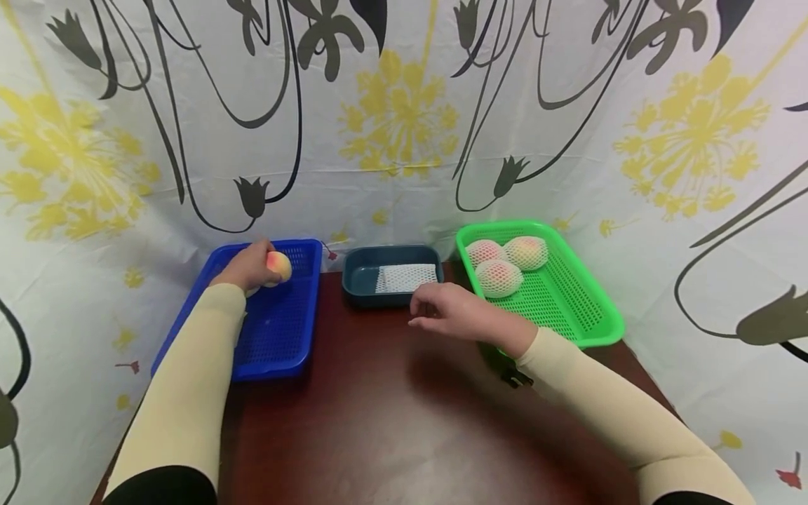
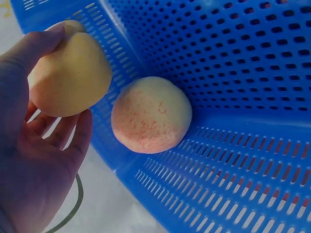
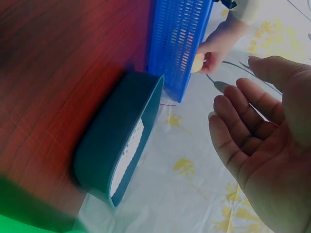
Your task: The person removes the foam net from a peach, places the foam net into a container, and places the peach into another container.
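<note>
My left hand grips a yellow and pink peach over the far part of the blue basket. In the left wrist view the thumb lies across the fruit and the fingers curl beneath it. A second peach lies inside the basket, beside the held one. My right hand holds nothing, its fingers loosely bent, near the front right of a dark teal box. White foam net sleeves lie flat in that box.
On the right stands a green basket with three peaches in foam nets. A small black object lies under the right forearm. The brown table meets a patterned cloth at the back.
</note>
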Motion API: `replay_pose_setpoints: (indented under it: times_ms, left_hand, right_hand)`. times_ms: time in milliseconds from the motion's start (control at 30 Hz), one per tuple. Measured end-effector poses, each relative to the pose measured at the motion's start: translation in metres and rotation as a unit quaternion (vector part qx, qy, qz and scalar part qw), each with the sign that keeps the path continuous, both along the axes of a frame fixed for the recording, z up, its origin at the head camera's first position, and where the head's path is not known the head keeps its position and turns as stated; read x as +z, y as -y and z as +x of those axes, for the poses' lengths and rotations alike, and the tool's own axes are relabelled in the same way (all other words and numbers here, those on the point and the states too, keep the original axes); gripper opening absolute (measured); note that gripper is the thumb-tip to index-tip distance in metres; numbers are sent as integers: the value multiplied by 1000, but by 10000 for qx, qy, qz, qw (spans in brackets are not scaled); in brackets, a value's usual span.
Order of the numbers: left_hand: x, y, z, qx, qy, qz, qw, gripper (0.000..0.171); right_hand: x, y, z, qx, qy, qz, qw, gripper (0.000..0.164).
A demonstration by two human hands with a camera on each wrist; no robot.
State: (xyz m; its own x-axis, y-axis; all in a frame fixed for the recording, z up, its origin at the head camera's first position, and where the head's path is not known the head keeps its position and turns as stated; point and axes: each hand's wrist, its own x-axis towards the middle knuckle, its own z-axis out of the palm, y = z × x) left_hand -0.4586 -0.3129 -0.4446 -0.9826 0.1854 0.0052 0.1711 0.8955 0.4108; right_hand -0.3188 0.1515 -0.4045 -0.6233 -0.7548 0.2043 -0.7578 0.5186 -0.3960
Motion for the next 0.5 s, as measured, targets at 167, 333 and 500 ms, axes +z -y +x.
replay_pose_setpoints:
  times_ms: [167, 333, 500]
  left_hand:
    - [-13, -3, -6, -66, -41, -380, 9992, 64]
    - [-17, -11, -1, 129, 14, -844, 9964, 67]
    - [-21, -16, 4, 167, -109, -1152, 9931, 72]
  right_hand:
    - [-1, 1, 3, -30, 68, 33, 10000, 18]
    - [-3, 1, 6, -64, 123, 53, 9999, 17]
    - [-4, 2, 7, -19, 241, 29, 9997, 18]
